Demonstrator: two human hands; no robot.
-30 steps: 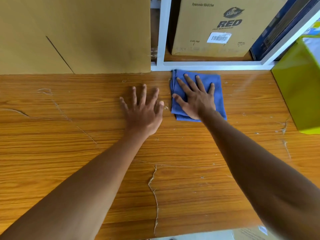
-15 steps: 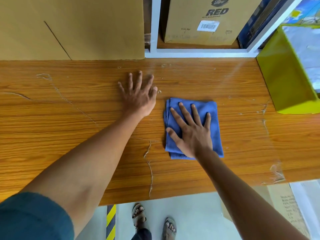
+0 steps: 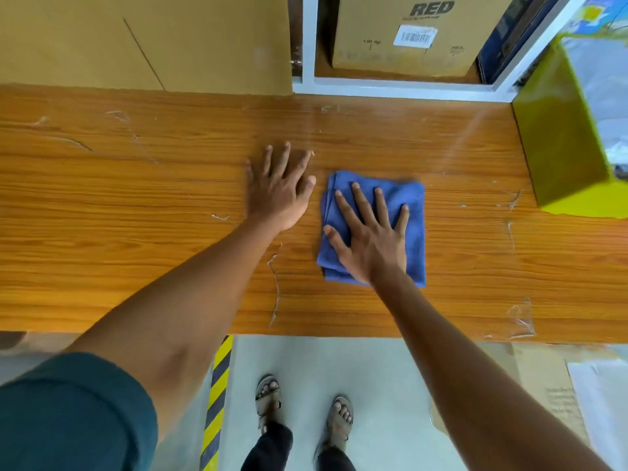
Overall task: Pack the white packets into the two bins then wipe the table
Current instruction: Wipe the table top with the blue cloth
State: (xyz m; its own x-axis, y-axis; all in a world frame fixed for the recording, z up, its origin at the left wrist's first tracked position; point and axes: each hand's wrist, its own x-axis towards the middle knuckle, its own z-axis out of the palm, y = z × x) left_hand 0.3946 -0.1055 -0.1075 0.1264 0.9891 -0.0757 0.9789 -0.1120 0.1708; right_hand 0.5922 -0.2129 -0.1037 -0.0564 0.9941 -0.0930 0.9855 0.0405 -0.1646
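The table point(image 3: 102, 205) is a long wooden top with a striped orange-brown grain, marked all over with pale scuffs and peeling bits of clear film, and it runs the whole width of the view. Behind it on the left stands a big plain cardboard box point(image 3: 142, 39), then a white shelf frame point(image 3: 309, 45) holding a second carton point(image 3: 407, 35) printed with the word "RED" and carrying a white barcode sticker whose small print is too fine to read. At the far right a yellow-green bin point(image 3: 560, 137) sits on the table's end, with pale plastic-wrapped stuff showing inside it. Below the near edge the floor is light grey, with a yellow and black striped strip point(image 3: 217, 396) and the person's sandalled feet point(image 3: 302, 413). The left hand point(image 3: 280, 192) lies flat on the bare wood, fingers straight and a little spread, holding nothing. Just to its right, close but not touching, the folded blue cloth point(image 3: 411, 232) lies on the table, and the right hand point(image 3: 370, 236) presses down on top of it with palm flat and fingers splayed, covering the cloth's middle and near-left part.
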